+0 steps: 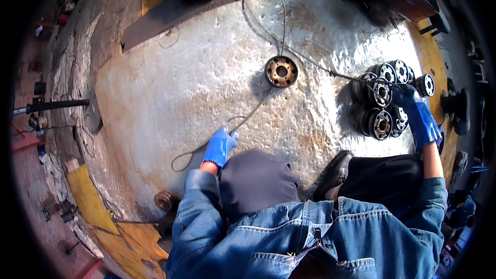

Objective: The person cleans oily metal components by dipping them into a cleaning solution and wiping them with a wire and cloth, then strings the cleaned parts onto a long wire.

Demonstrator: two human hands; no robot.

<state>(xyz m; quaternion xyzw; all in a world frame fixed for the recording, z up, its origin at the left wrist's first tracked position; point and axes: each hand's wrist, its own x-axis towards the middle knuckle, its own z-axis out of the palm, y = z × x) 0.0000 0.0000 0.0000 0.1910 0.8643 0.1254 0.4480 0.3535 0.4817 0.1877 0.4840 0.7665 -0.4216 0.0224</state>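
The rubber gloves [222, 142] on left hand [219, 147] and right hand [417, 115] are bright blue. The round metal disc [281, 80] near frame centre is golden brown, dark-rimmed; round metal parts [388, 93] at right are black and silver. The silvery metal plate [191, 72] carries rust-brown patches.

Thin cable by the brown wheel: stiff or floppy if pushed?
Probably springy rather than limp: the cable holds a wide, smooth curve beyond the brown wheel. Likely to bow if pushed, being long and thin. May snag where it meets the wheel.
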